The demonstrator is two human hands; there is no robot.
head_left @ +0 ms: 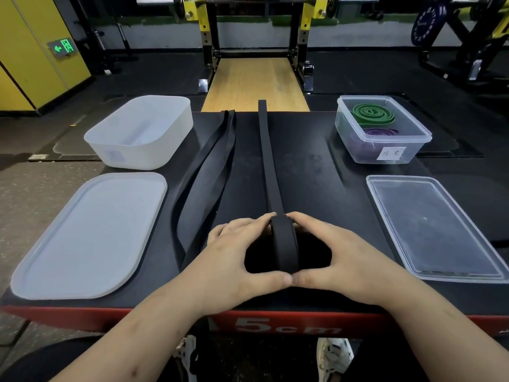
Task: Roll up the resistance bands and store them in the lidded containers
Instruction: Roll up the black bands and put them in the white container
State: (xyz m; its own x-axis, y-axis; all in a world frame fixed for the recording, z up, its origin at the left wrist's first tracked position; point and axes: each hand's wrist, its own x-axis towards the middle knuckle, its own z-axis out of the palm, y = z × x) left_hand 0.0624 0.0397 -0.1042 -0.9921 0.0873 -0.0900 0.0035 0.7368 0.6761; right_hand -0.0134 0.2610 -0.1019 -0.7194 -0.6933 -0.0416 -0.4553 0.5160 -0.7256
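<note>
1. Resistance band of black flat rubber point(285, 249): near end wound into an upright roll at the near middle of the black padded platform with red front edge point(316, 166); the unrolled tail runs straight to the far edge.
2. Left hand point(234, 257): fingers curled round the roll's left side, fingertips at its top, thumb at its near foot.
3. Right hand point(338, 260): grips the roll's right side in the same way; the two thumb tips touch.
4. Second black rubber band point(209, 172): unrolled, lying lengthwise just left of the first.
5. Frosted white plastic tub point(132, 155): far left, open; frosted lid point(88, 235) lies flat nearer than it.
6. Clear plastic box point(425, 133): far right, open, holding a rolled green band point(371, 114) and a rolled purple band point(380, 132); paper label point(387, 153) on its near wall; clear lid point(435, 227) lies flat nearer than it.
</note>
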